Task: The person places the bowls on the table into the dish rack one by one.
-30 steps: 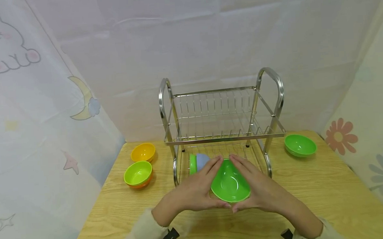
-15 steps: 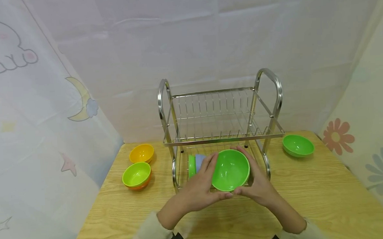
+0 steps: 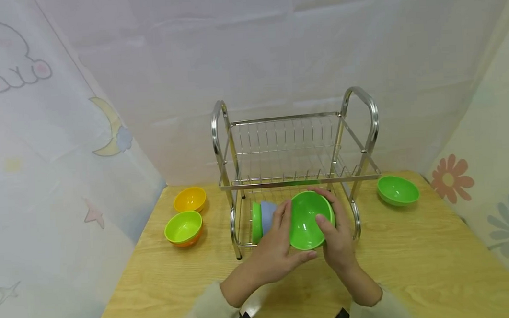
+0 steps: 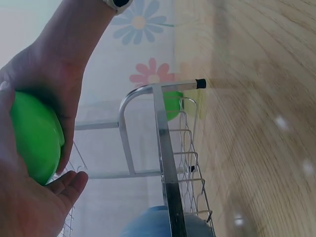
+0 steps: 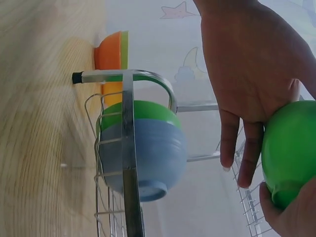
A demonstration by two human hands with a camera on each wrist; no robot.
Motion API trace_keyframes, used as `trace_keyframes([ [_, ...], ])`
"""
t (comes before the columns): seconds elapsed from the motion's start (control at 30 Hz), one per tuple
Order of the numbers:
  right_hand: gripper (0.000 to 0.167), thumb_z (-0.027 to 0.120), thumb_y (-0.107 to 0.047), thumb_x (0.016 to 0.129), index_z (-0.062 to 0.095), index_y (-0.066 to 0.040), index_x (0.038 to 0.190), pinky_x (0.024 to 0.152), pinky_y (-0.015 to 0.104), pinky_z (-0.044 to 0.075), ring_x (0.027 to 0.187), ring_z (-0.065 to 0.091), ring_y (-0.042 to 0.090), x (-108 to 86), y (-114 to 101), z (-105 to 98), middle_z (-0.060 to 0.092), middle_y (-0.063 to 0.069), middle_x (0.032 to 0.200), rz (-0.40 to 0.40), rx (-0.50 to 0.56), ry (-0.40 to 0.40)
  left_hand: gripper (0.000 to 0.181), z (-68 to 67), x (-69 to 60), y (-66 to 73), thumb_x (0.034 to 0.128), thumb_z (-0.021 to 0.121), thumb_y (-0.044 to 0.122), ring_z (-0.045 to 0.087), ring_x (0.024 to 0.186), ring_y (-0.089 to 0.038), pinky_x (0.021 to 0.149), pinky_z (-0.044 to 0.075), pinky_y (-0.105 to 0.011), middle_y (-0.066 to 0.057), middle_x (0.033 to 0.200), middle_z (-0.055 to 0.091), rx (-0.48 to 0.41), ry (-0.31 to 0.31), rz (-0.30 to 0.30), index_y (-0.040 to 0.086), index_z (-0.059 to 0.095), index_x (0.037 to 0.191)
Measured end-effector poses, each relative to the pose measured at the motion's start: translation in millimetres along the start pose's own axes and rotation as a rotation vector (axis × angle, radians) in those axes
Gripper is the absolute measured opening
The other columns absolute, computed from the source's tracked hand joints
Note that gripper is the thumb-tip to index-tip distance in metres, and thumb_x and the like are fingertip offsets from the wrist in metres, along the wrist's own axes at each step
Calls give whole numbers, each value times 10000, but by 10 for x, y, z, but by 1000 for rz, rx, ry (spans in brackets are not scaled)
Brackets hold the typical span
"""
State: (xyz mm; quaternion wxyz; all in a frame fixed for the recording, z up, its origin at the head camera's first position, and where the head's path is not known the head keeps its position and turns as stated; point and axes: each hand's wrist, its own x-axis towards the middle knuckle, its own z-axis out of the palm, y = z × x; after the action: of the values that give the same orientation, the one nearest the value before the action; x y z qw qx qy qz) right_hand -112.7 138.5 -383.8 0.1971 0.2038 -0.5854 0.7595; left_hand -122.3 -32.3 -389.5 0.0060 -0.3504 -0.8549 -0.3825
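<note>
A green bowl point(image 3: 306, 223) is held up before the lower rack, its inside turned toward the head camera. My right hand point(image 3: 340, 243) grips its right side, thumb over the rim and fingers around the outside. On the other side my left hand point(image 3: 273, 251) touches the bowl, with its fingers point(image 5: 253, 150) fairly straight in the right wrist view. Behind the left hand, a blue bowl point(image 5: 148, 153) and a green bowl point(image 5: 140, 109) stand on their sides, nested together, in the lower tier of the metal dish rack point(image 3: 299, 182).
At left on the wooden table point(image 3: 166, 288) lie a yellow bowl point(image 3: 190, 199) and a lime bowl point(image 3: 183, 226) stacked in an orange bowl point(image 3: 189, 242). Another green bowl point(image 3: 398, 191) sits right of the rack. The rack's upper tier overhangs the lower one.
The held bowl has turned and risen slightly. My right thumb has shifted from the near edge to over the right rim. My left fingers have stayed along the left side.
</note>
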Motion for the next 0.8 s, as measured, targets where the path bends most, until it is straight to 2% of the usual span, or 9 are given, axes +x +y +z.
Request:
trace_keyframes([
  [0.1, 511, 438, 16, 901, 444, 109, 1404, 927, 287, 571, 1227, 547, 264, -9, 13, 30, 511, 177, 1403, -31, -12, 67, 1112, 47, -1, 17, 918, 492, 740, 436, 1393, -317, 1054, 496, -431, -91, 1687, 2, -26, 6, -5, 109, -86, 1627],
  [0.2, 515, 437, 44, 871, 473, 132, 1377, 935, 284, 566, 1230, 544, 279, -5, 38, 42, 558, 121, 1370, -49, -13, 94, 1104, 98, -6, 13, 917, 444, 767, 411, 1413, -322, 1066, 484, -448, -67, 1689, -23, -42, 7, -15, 116, -97, 1625],
  [0.4, 526, 436, 81, 828, 529, 124, 1344, 934, 292, 567, 1221, 544, 308, 25, 82, 62, 597, 100, 1328, -78, -19, 97, 1068, 166, -31, -13, 945, 450, 730, 387, 1432, -328, 1081, 469, -462, -69, 1690, -51, -49, 29, -44, 150, -150, 1611],
  [0.53, 536, 454, 74, 805, 554, 116, 1330, 912, 281, 571, 1201, 558, 302, 27, 90, 62, 619, 92, 1317, -78, -53, 103, 1058, 169, -49, -14, 962, 484, 689, 419, 1406, -337, 1060, 486, -462, -89, 1691, -47, -53, 26, -56, 147, -152, 1612],
  [0.63, 549, 484, 35, 802, 582, 73, 1340, 863, 264, 578, 1176, 582, 258, 36, 106, 35, 621, 82, 1336, -82, -153, 65, 1050, 139, -67, -12, 974, 498, 660, 436, 1396, -337, 1053, 493, -464, -101, 1695, -50, -16, 11, -75, 115, -129, 1617],
  [0.7, 544, 506, 14, 806, 587, 66, 1341, 836, 256, 578, 1163, 592, 237, 51, 120, 2, 619, 91, 1348, -119, -239, 19, 1035, 103, -92, -2, 982, 476, 665, 381, 1442, -340, 1085, 465, -481, -101, 1698, -71, 35, -9, -87, 111, -126, 1616],
  [0.8, 540, 534, -13, 800, 600, 56, 1332, 843, 237, 566, 1165, 598, 214, 83, 133, -75, 630, 106, 1337, -198, -350, -11, 1005, -20, -128, 84, 987, 399, 703, 259, 1510, -336, 1129, 412, -506, -114, 1698, -69, 152, -23, -45, 113, -119, 1616],
])
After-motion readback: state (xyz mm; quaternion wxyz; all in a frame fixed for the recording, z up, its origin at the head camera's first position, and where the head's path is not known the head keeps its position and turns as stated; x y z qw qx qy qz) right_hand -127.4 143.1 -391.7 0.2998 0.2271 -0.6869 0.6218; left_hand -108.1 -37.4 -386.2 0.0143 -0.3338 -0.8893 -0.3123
